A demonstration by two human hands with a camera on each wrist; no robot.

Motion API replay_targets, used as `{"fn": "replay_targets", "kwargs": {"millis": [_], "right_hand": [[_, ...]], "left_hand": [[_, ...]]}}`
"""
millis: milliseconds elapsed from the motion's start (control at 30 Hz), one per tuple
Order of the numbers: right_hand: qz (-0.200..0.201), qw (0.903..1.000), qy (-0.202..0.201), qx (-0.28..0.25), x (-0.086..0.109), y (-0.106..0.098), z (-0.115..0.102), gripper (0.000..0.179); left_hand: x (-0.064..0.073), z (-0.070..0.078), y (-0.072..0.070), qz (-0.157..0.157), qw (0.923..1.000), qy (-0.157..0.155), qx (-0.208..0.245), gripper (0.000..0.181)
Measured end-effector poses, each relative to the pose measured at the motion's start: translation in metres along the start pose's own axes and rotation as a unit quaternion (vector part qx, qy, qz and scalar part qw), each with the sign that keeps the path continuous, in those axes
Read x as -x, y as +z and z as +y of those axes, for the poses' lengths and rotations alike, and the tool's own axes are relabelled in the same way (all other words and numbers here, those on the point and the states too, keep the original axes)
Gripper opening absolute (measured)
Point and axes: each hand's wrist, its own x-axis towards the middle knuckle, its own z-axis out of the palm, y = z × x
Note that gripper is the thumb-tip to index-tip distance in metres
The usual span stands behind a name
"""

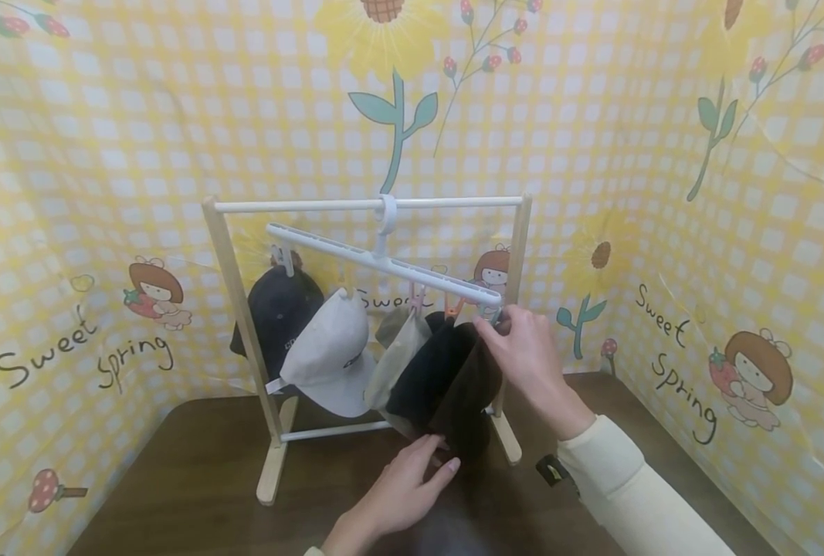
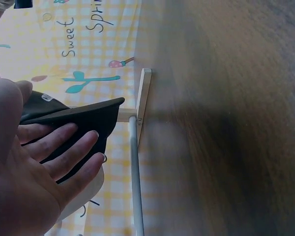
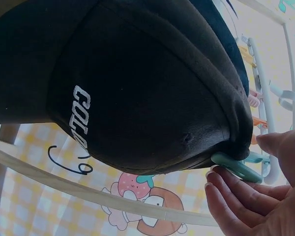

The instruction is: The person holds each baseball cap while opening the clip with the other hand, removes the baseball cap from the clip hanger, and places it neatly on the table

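A white clip hanger (image 1: 328, 246) hangs tilted, its right end lower. At that end a dark brown cap (image 1: 470, 394) with pale lettering on its front hangs from a green clip (image 3: 236, 167). My right hand (image 1: 530, 355) pinches this clip between thumb and fingers. Low at the cap's brim (image 2: 91, 109), my left hand (image 1: 405, 490) has its fingers extended, and they lie along the dark cloth in the left wrist view. Beside the brown cap hang a black cap (image 1: 422, 378) and a beige cap (image 1: 399, 351).
The hanger hooks over the top rail (image 1: 293, 205) of a wooden-legged rack (image 1: 241, 309). Further left hang a light grey cap (image 1: 328, 340) and another black cap (image 1: 279, 309). The rack stands on a brown table (image 1: 196, 479), with yellow checked cloth (image 1: 106, 193) around it.
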Motion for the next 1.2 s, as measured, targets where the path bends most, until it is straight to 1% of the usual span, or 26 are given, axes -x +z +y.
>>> {"fn": "replay_targets", "kwargs": {"millis": [167,367,467,633,767,1033,1200], "right_hand": [[0.014,0.9999,-0.006,0.007,-0.002,0.001,0.001,0.041],[0.026,0.9996,-0.012,0.009,-0.003,0.003,0.002,0.042],[0.029,0.9994,-0.013,0.014,-0.003,0.003,0.002,0.043],[0.030,0.9993,-0.014,0.017,-0.004,0.003,0.001,0.042],[0.027,0.9994,-0.012,0.016,-0.003,0.003,0.001,0.041],[0.029,0.9993,-0.016,0.020,-0.002,0.003,0.002,0.043],[0.035,0.9990,-0.019,0.020,-0.003,0.003,0.003,0.043]], "left_hand": [[-0.001,0.000,0.001,-0.001,1.0000,-0.001,-0.006,0.039],[-0.002,-0.001,0.002,-0.003,1.0000,0.000,0.000,0.037],[-0.003,-0.002,0.003,-0.009,0.9997,0.003,0.022,0.036],[-0.006,-0.001,0.003,-0.015,0.9969,0.019,0.075,0.030],[-0.008,0.000,0.005,-0.004,0.9951,0.025,0.095,0.027],[-0.015,-0.003,0.011,0.030,0.9949,0.017,0.095,0.025],[-0.019,-0.003,0.015,0.048,0.9937,0.022,0.099,0.029]]}}
